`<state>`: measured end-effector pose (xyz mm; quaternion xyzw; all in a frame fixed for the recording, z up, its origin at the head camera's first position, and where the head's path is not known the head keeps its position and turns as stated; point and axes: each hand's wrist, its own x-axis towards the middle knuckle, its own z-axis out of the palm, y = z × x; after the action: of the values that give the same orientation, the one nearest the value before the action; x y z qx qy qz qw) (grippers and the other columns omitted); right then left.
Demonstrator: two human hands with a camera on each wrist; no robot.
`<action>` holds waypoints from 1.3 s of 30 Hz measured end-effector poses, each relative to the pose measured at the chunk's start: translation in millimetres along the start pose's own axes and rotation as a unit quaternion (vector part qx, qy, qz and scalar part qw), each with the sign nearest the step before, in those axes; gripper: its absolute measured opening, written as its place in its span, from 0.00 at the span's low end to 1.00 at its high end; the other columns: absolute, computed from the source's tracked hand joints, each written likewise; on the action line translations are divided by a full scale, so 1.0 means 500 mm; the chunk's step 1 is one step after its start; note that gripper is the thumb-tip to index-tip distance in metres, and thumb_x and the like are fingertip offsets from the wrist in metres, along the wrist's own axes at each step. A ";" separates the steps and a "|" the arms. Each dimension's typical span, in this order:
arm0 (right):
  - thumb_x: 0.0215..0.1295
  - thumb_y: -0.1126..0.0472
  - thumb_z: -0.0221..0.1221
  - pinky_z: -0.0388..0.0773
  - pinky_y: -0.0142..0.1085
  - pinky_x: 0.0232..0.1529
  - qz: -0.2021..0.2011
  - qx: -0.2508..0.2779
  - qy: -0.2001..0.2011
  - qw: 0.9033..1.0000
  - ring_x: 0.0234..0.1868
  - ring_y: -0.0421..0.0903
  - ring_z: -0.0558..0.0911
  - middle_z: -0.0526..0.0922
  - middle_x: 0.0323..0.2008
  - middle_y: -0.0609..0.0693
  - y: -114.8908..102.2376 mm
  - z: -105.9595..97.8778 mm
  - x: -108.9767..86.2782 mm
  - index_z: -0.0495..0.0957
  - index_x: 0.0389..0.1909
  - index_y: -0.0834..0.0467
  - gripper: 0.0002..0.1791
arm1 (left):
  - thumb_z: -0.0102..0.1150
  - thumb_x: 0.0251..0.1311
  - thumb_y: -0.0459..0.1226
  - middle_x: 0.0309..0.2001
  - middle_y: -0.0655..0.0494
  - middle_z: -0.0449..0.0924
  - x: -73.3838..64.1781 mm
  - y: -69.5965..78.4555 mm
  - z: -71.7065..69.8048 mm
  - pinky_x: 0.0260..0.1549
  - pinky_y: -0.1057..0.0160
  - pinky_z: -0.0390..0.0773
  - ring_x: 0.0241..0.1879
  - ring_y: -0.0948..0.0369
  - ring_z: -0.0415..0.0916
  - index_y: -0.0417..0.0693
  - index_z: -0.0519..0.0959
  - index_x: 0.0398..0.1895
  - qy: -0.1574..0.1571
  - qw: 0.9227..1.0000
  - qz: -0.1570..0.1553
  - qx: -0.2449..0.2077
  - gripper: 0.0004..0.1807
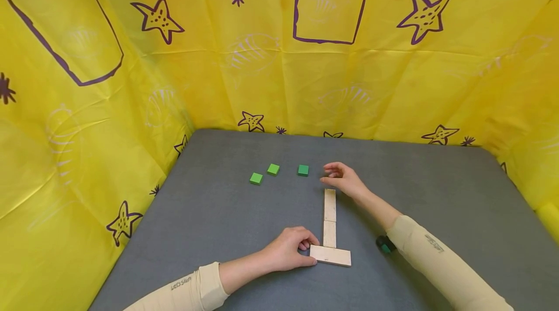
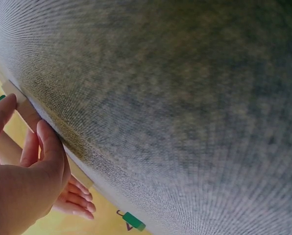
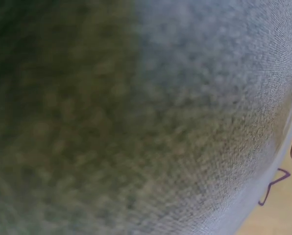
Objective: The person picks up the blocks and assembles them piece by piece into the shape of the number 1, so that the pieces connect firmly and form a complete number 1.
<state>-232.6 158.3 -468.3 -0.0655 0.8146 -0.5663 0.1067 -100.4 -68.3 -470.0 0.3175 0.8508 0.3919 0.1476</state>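
Note:
Three pale wooden blocks form an upside-down T on the grey table. A crosswise wooden block (image 1: pixel 330 255) lies nearest me, and my left hand (image 1: pixel 286 249) holds its left end between thumb and fingers. The left wrist view also shows that block (image 2: pixel 24 108) at the fingertips. Two more blocks, a shorter one (image 1: pixel 329 234) and a longer one (image 1: pixel 330 205), run end to end away from it. Just beyond the far end, my right hand (image 1: pixel 345 178) hovers with loosely bent fingers and nothing in them. To its left lies a dark green square block (image 1: pixel 303 170).
Two light green square blocks (image 1: pixel 256 178) (image 1: pixel 273 169) lie farther left on the grey table (image 1: pixel 209 214). A small black-and-green object (image 1: pixel 385 244) shows beside the right forearm. Yellow cloth (image 1: pixel 279 83) with drawn stars rises around the table's back and sides.

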 end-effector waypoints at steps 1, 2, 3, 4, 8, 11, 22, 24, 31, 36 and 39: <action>0.61 0.59 0.67 0.73 0.33 0.44 0.000 -0.003 -0.003 1.000 0.50 0.51 0.73 0.77 0.54 0.60 0.000 0.001 0.001 0.72 0.59 0.64 0.28 | 0.74 0.49 0.34 0.32 0.65 0.75 0.000 0.000 0.000 0.36 0.75 0.73 0.33 0.70 0.71 0.47 0.83 0.39 0.000 1.000 0.001 0.000 0.13; 0.61 0.59 0.67 0.73 0.34 0.45 -0.001 -0.005 -0.006 1.000 0.50 0.51 0.73 0.77 0.55 0.60 0.000 0.002 0.003 0.72 0.59 0.64 0.28 | 0.74 0.49 0.34 0.32 0.64 0.75 0.000 0.000 0.000 0.36 0.75 0.73 0.33 0.70 0.72 0.47 0.83 0.39 0.001 1.000 0.003 0.000 0.13; 0.61 0.58 0.67 0.73 0.34 0.45 -0.002 -0.007 -0.009 1.000 0.50 0.51 0.73 0.77 0.55 0.61 0.000 0.003 0.004 0.72 0.59 0.64 0.28 | 0.74 0.49 0.34 0.32 0.64 0.75 0.000 0.000 0.000 0.36 0.75 0.73 0.33 0.70 0.72 0.46 0.83 0.39 0.001 1.000 0.003 0.000 0.13; 0.60 0.58 0.67 0.73 0.34 0.45 -0.004 -0.010 -0.011 1.000 0.50 0.51 0.73 0.77 0.55 0.61 0.000 0.004 0.005 0.72 0.59 0.65 0.28 | 0.74 0.49 0.34 0.32 0.64 0.75 0.000 0.000 0.001 0.36 0.75 0.73 0.33 0.70 0.72 0.46 0.83 0.39 0.001 1.000 0.003 -0.001 0.13; 0.60 0.58 0.68 0.73 0.36 0.45 -0.017 -0.017 -0.014 1.000 0.50 0.52 0.73 0.77 0.53 0.62 0.001 0.007 0.012 0.72 0.58 0.65 0.28 | 0.74 0.49 0.34 0.32 0.65 0.75 0.000 0.001 0.000 0.36 0.75 0.73 0.33 0.70 0.71 0.47 0.83 0.39 -0.001 1.000 0.001 -0.002 0.13; 0.59 0.58 0.68 0.73 0.37 0.45 -0.026 -0.027 -0.012 0.999 0.50 0.52 0.74 0.78 0.52 0.61 -0.002 0.011 0.019 0.73 0.57 0.65 0.27 | 0.74 0.49 0.34 0.32 0.65 0.74 0.000 0.002 -0.001 0.36 0.75 0.73 0.33 0.70 0.71 0.47 0.83 0.39 0.000 1.000 -0.002 -0.001 0.13; 0.58 0.59 0.69 0.72 0.39 0.45 -0.042 -0.097 -0.015 0.994 0.46 0.50 0.76 0.80 0.48 0.56 -0.002 0.029 0.050 0.76 0.55 0.62 0.25 | 0.74 0.49 0.34 0.32 0.65 0.74 0.000 0.002 -0.001 0.36 0.75 0.73 0.33 0.71 0.71 0.47 0.83 0.39 -0.001 1.000 -0.002 0.000 0.13; 0.57 0.59 0.69 0.71 0.39 0.46 -0.042 -0.104 -0.015 0.994 0.46 0.49 0.76 0.80 0.48 0.56 -0.003 0.031 0.053 0.76 0.54 0.62 0.25 | 0.74 0.49 0.34 0.32 0.65 0.74 0.000 0.002 0.000 0.36 0.75 0.73 0.33 0.71 0.71 0.46 0.82 0.39 -0.001 1.000 0.000 0.000 0.13; 0.56 0.59 0.70 0.71 0.39 0.45 -0.050 -0.124 -0.013 0.991 0.45 0.50 0.76 0.80 0.47 0.56 -0.005 0.036 0.067 0.76 0.53 0.62 0.24 | 0.74 0.49 0.33 0.32 0.65 0.74 0.002 0.000 0.001 0.36 0.76 0.73 0.33 0.72 0.71 0.46 0.83 0.39 -0.001 1.000 0.002 0.002 0.13; 0.57 0.60 0.69 0.71 0.40 0.46 -0.058 -0.145 -0.015 0.988 0.44 0.50 0.76 0.80 0.47 0.56 -0.007 0.043 0.075 0.76 0.53 0.62 0.24 | 0.74 0.49 0.34 0.32 0.65 0.74 0.002 -0.001 0.001 0.36 0.75 0.73 0.33 0.72 0.71 0.47 0.83 0.39 -0.001 1.000 0.000 0.000 0.13; 0.57 0.60 0.69 0.71 0.40 0.45 -0.060 -0.156 -0.016 0.986 0.43 0.51 0.75 0.80 0.47 0.56 -0.008 0.048 0.078 0.76 0.53 0.63 0.24 | 0.74 0.49 0.34 0.32 0.65 0.75 0.002 -0.001 0.000 0.36 0.75 0.73 0.33 0.72 0.71 0.47 0.83 0.39 -0.001 1.000 -0.001 -0.003 0.13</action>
<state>-264.3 126.3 -476.3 -0.1394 0.8856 -0.4369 0.0740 -101.4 -67.9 -470.6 0.3165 0.8497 0.3942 0.1496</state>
